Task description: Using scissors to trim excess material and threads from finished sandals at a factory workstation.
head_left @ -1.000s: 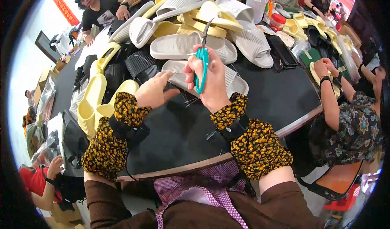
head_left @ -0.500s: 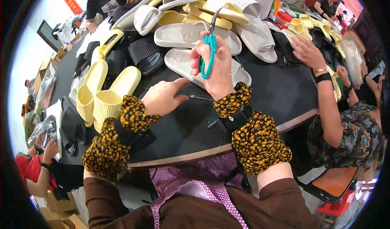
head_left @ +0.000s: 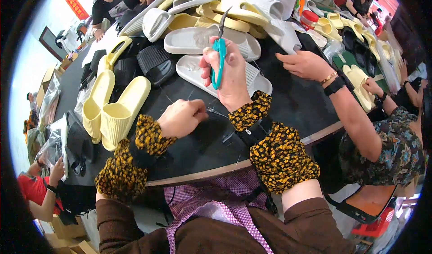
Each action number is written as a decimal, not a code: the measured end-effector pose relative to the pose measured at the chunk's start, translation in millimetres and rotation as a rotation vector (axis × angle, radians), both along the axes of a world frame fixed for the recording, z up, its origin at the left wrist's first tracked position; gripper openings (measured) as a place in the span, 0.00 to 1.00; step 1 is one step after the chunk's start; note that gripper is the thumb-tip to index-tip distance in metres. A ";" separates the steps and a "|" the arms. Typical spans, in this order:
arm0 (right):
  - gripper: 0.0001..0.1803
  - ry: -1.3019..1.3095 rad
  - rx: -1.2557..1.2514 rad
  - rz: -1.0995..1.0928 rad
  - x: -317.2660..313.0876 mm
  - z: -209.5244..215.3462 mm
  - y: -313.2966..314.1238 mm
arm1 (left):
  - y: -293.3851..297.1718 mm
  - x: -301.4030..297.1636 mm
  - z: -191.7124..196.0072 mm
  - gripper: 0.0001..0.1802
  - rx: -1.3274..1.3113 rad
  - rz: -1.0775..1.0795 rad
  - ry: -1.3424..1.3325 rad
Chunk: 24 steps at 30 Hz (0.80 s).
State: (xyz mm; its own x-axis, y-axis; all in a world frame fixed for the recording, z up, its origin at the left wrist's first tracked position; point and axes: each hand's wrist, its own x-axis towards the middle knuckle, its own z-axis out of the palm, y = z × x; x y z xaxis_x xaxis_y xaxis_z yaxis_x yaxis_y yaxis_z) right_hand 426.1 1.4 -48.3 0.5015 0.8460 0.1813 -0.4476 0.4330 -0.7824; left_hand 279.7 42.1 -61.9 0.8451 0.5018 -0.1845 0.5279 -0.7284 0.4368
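My right hand (head_left: 235, 80) is closed round the teal handles of a pair of scissors (head_left: 219, 58), whose dark blades point up and away from me. Just beyond it lies a pale grey slide sandal (head_left: 191, 69), partly hidden by the hand. My left hand (head_left: 180, 120) hovers low over the black table (head_left: 288, 105), thumb and fingers drawn together. Whatever it may pinch is too small to name. By its fingertips a thin clear strip (head_left: 216, 113) shows on the table. Left of that hand rests a pair of pale yellow slide sandals (head_left: 128, 105).
Grey and yellow slides (head_left: 198, 38) are heaped across the back, with a black slide (head_left: 155, 61) in front. At the right a co-worker's arm (head_left: 342, 94) reaches over the table. A white bottle (head_left: 285, 1) and a red-lidded jar (head_left: 308, 19) stand behind.
My left thumb and fingers, apart before, have come together. My right hand keeps the scissors raised. The co-worker's hand at the right has drawn nearer to me and left.
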 end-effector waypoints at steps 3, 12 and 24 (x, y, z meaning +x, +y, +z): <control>0.21 -0.043 -0.021 -0.001 1.1 1.5 -1.6 | -13.8 -23.7 9.0 0.11 -0.029 0.020 -0.118; 0.18 -0.062 0.050 0.048 -7.4 -9.3 -0.7 | -57.7 -155.8 36.8 0.14 -0.176 0.649 -0.422; 0.20 -0.235 0.017 0.130 -7.7 -12.0 7.0 | -132.4 -354.0 -28.2 0.14 -0.151 1.370 -1.087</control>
